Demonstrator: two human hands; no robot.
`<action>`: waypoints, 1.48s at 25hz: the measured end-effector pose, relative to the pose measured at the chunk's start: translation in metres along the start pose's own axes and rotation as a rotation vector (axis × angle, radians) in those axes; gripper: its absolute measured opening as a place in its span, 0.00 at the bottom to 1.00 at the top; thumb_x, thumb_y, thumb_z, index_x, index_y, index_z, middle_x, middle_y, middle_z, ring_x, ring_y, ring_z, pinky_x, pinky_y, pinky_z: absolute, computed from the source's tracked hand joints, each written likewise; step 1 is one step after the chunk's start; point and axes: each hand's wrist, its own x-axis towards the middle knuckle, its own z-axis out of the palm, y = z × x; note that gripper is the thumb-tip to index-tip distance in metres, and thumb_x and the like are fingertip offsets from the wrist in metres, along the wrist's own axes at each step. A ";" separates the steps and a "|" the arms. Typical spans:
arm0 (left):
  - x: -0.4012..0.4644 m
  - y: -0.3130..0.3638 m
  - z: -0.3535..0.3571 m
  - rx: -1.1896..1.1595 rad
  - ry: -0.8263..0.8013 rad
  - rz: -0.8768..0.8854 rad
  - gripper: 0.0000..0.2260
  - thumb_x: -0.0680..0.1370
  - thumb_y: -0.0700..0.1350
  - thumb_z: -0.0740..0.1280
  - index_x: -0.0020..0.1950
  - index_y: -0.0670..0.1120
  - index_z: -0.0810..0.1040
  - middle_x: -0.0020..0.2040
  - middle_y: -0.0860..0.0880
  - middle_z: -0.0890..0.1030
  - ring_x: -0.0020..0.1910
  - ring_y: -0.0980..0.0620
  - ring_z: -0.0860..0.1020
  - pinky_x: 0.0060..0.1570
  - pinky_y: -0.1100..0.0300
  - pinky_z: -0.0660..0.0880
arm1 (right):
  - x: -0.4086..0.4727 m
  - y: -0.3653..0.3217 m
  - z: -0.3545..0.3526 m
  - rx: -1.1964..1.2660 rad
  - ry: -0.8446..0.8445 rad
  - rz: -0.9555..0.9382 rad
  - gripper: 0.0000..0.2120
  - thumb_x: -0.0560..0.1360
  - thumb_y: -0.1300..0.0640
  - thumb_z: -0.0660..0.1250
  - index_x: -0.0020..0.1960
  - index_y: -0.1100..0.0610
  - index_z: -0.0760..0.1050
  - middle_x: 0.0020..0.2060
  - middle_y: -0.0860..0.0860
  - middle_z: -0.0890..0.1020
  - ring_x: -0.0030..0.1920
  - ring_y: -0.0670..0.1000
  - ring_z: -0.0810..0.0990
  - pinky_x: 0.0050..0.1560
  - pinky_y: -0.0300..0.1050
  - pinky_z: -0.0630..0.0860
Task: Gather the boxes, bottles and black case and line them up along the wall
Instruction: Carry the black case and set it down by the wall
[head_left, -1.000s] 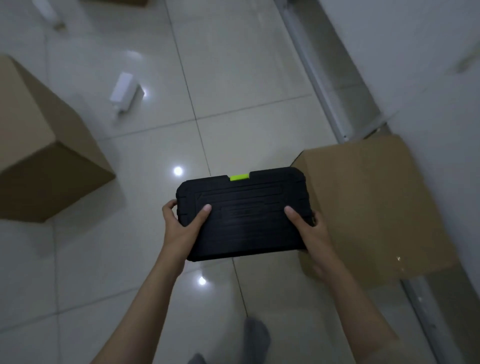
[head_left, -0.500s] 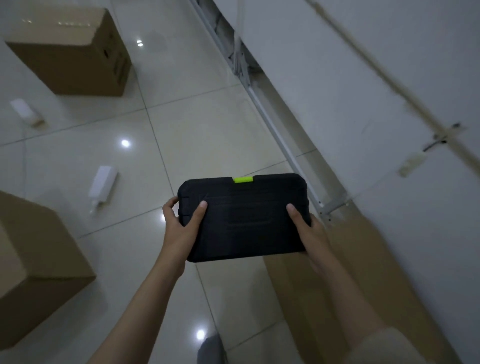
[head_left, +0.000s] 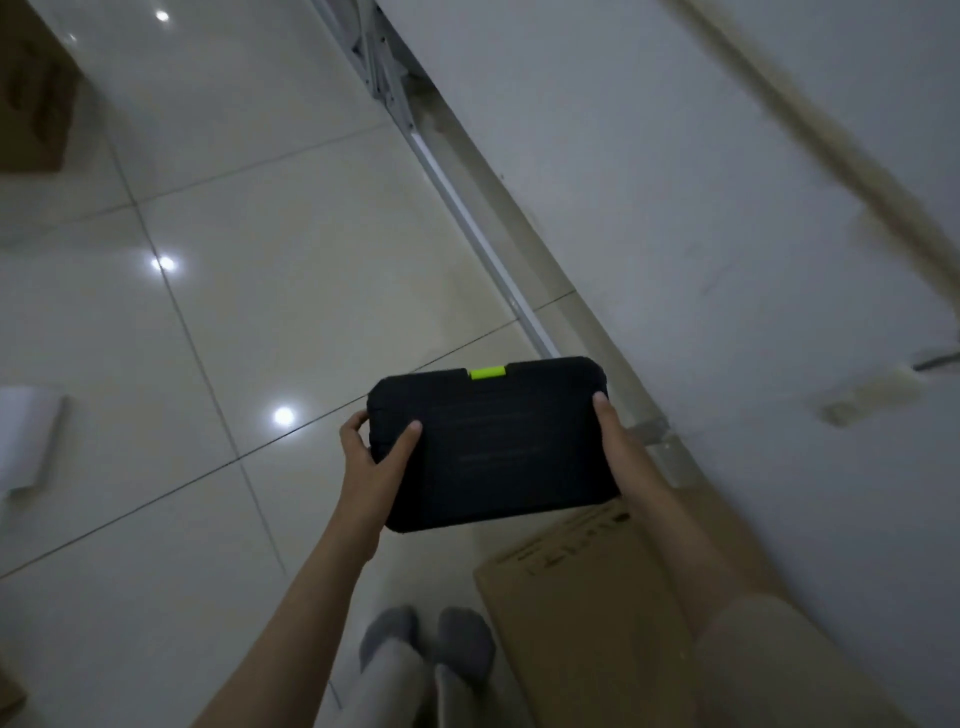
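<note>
She has stepped closer to the white wall (head_left: 649, 182); the flat black plastic case with the green latch (head_left: 491, 441) now hangs beyond the brown cardboard box (head_left: 582, 613), left hand (head_left: 371, 460) and right hand (head_left: 621, 449) gripping its ends; dropped carelessly, it could clip the box

Bare forearms; beige sleeve (head_left: 769, 670) on right arm; grey socks (head_left: 465, 644).

Dim; glare spots on floor tiles (head_left: 283, 415); edges motion-blurred
</note>
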 end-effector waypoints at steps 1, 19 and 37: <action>0.018 -0.015 0.008 -0.004 -0.004 -0.021 0.26 0.73 0.54 0.68 0.65 0.60 0.57 0.54 0.49 0.73 0.47 0.54 0.76 0.36 0.61 0.74 | 0.026 0.003 0.000 0.006 0.002 0.054 0.46 0.67 0.24 0.48 0.75 0.53 0.54 0.72 0.57 0.64 0.69 0.58 0.65 0.72 0.57 0.62; 0.162 -0.167 0.064 0.104 -0.098 -0.342 0.24 0.78 0.56 0.55 0.72 0.51 0.54 0.60 0.51 0.67 0.47 0.57 0.71 0.49 0.57 0.69 | 0.223 0.098 0.029 0.001 0.094 0.293 0.39 0.74 0.31 0.46 0.73 0.58 0.59 0.71 0.58 0.66 0.68 0.59 0.68 0.70 0.57 0.65; -0.030 0.150 -0.135 0.075 0.191 0.089 0.16 0.79 0.51 0.54 0.64 0.48 0.70 0.64 0.50 0.75 0.62 0.50 0.72 0.62 0.52 0.67 | -0.091 -0.195 0.181 -0.560 -0.463 -0.434 0.18 0.79 0.49 0.55 0.61 0.57 0.73 0.60 0.54 0.78 0.59 0.54 0.75 0.49 0.42 0.67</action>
